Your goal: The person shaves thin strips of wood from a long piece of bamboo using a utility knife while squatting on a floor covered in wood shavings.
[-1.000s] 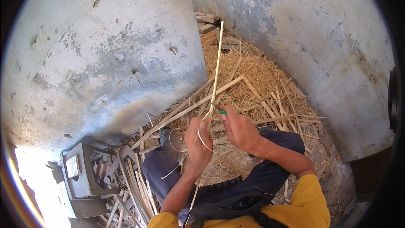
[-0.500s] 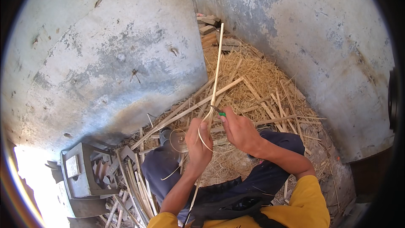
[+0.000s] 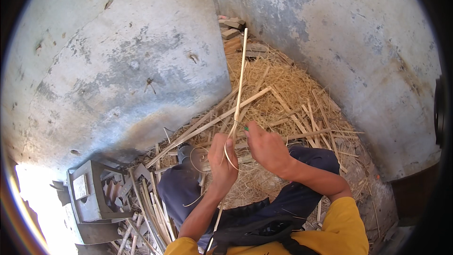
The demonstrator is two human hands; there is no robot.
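Observation:
A long pale strip, bamboo by its look (image 3: 242, 71), runs upright from near my lap toward the corner of the walls. My left hand (image 3: 221, 165) is closed around its middle. A thin shaving (image 3: 230, 158) splits off the strip there and curls over the left thumb. Just right of the strip, my right hand (image 3: 270, 150) grips a small knife with a green handle (image 3: 246, 128). The fingers hide most of the handle, and the blade meets the strip right above my left hand. Thin curls (image 3: 193, 160) hang beside my left wrist.
Straw-like shavings (image 3: 278, 78) and loose wooden strips (image 3: 212, 122) cover the ground ahead, between two worn walls (image 3: 141, 56). At the left stands a grey box-like frame (image 3: 96, 191) beside a bundle of long strips (image 3: 153, 212). Bricks (image 3: 231, 33) are piled in the corner.
The strip's far end has shifted slightly left and toward me. My right hand has turned a little, so less of the green handle shows. Both hands keep their grip.

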